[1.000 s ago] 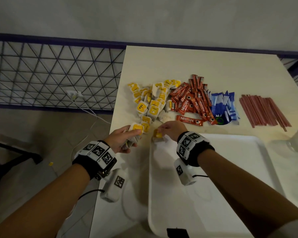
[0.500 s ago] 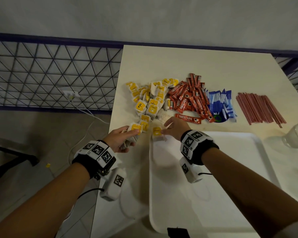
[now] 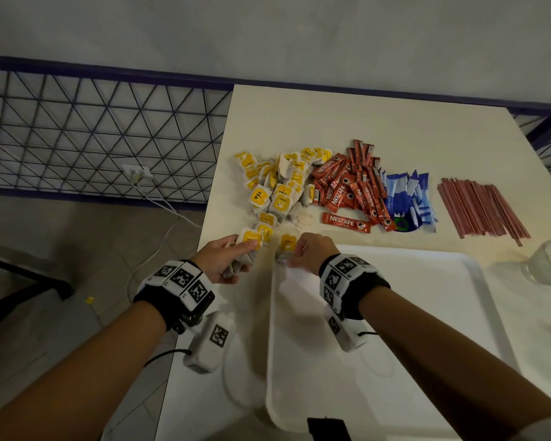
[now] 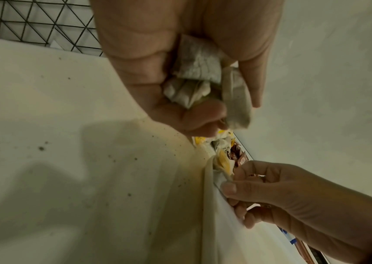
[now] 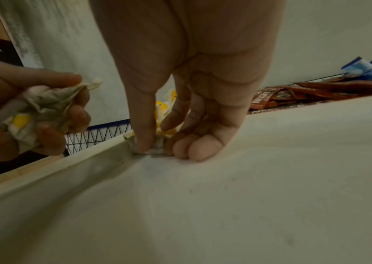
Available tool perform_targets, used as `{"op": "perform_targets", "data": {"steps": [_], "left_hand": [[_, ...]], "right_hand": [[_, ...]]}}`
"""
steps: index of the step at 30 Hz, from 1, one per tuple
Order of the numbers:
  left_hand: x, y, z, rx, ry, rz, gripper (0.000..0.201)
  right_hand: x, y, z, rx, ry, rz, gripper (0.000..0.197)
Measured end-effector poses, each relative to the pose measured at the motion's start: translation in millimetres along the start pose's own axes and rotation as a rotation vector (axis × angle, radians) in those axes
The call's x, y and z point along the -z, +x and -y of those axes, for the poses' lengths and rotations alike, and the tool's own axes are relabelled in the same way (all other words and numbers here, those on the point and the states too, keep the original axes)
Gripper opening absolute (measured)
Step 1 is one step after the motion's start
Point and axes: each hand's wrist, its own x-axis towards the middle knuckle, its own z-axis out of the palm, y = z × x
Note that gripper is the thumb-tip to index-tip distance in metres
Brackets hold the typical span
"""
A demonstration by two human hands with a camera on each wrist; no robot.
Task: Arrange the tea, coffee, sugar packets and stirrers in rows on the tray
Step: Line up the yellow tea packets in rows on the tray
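Tea bags (image 3: 275, 189), white paper with yellow tags, lie heaped on the cream table (image 3: 347, 122) beyond the white tray's (image 3: 427, 313) far left corner, where the right hand (image 3: 306, 249) pinches one tea bag (image 3: 287, 245) between thumb and fingers against the raised rim. Left hand (image 3: 221, 261), just off the tray's left edge near the table's side, clutches a crumpled bunch of tea bags (image 4: 199, 78) in curled fingers. Red Nescafe sticks (image 3: 350, 186), blue sugar packets (image 3: 407, 198) and red stirrers (image 3: 481, 211) lie in separate piles along the tray's far edge.
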Motion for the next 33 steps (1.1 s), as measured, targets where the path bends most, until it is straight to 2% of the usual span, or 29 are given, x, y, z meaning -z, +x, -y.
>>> {"op": "perform_targets", "data": {"steps": [4,6,9,11,15,19,21,26,29,33], "left_hand": [[-6,-3,-4,0.019,-0.016,0.004,0.011],[-11,-4,-6,0.040,-0.024,0.009,0.007],[-23,-5,-12,0.052,-0.047,0.039,0.002],[-31,-5,-14,0.028,-0.069,0.072,0.004],[-47,-8,-14,-0.027,-0.060,0.127,0.011],[-55,-12,-11,-0.066,0.031,0.132,0.012],[-56,-14,-8,-0.075,0.084,0.125,0.011],[-47,-19,3,-0.052,0.125,0.076,0.009],[-35,-22,11,-0.053,0.160,0.042,0.011],[-20,-25,17,-0.038,0.148,-0.002,0.010]], "right_hand": [[9,-3,-3,0.040,0.010,-0.001,0.034],[18,-6,0,0.075,0.069,0.004,0.027],[31,-16,9,0.106,0.380,0.107,0.013],[37,-21,13,0.117,0.519,0.143,0.019],[42,-28,10,0.187,0.388,0.118,0.026],[46,-34,5,0.223,0.323,0.087,0.018],[46,-35,3,0.222,0.319,0.087,0.009],[42,-34,0,0.210,0.277,0.073,0.020],[36,-34,0,0.219,0.175,0.034,0.015],[32,-38,2,0.234,0.155,0.004,0.011]]}}
